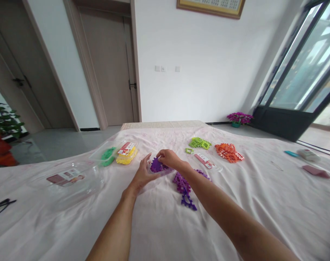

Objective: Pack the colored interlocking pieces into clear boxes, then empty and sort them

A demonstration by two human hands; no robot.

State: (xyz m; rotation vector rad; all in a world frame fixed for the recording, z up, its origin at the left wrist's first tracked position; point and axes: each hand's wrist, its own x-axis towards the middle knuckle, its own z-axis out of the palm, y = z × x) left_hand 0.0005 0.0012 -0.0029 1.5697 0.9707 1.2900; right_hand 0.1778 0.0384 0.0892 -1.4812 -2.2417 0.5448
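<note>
My left hand (142,172) grips the near-left side of a small clear plastic container (166,172), its thumb along the front wall. Inside lie purple notched plastic building pieces (155,165). Over the container's far side, my right hand (169,158) is closed with its fingertips on a purple piece; the fingertips are partly hidden. On the cloth under my right forearm is a heap of purple pieces (181,182), partly covered by the arm. A dark purple triangular piece (188,201) lies at the heap's near end.
Lime green pieces (200,143) and orange pieces (229,152) lie in heaps at the back right, near a clear labelled lid (207,161). At left stand containers with green pieces (108,156) and yellow pieces (126,156), and a large clear container (69,181).
</note>
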